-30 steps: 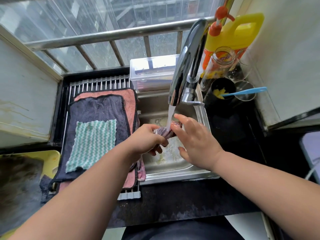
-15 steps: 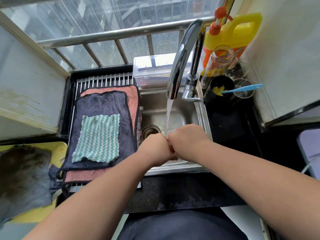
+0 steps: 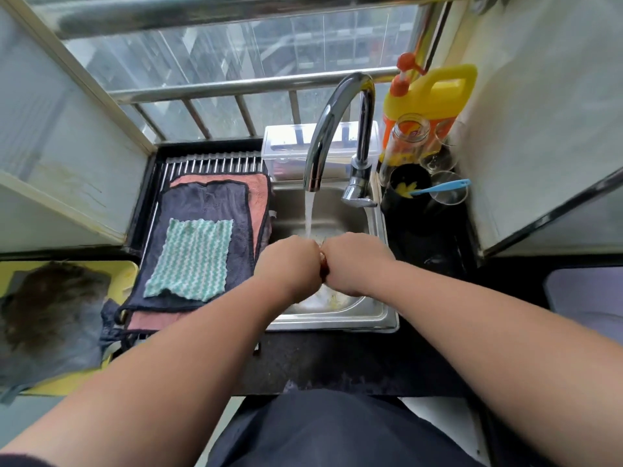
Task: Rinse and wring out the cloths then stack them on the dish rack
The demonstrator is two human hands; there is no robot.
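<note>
Steel sink (image 3: 337, 320) catches running water (image 3: 308, 214) — left hand (image 3: 286, 264), right hand (image 3: 357, 261) both clench cloth (image 3: 324, 272).

Glossy metal faucet (image 3: 332, 129), fuzzy cloths (image 3: 209, 210)

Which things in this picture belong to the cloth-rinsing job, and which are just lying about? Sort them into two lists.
Job: left hand, right hand, held cloth, tap, water, sink, rack, green cloth, dark cloth, pink cloth.

Lying about: yellow jug, jar, clear box, blue utensil.
</note>
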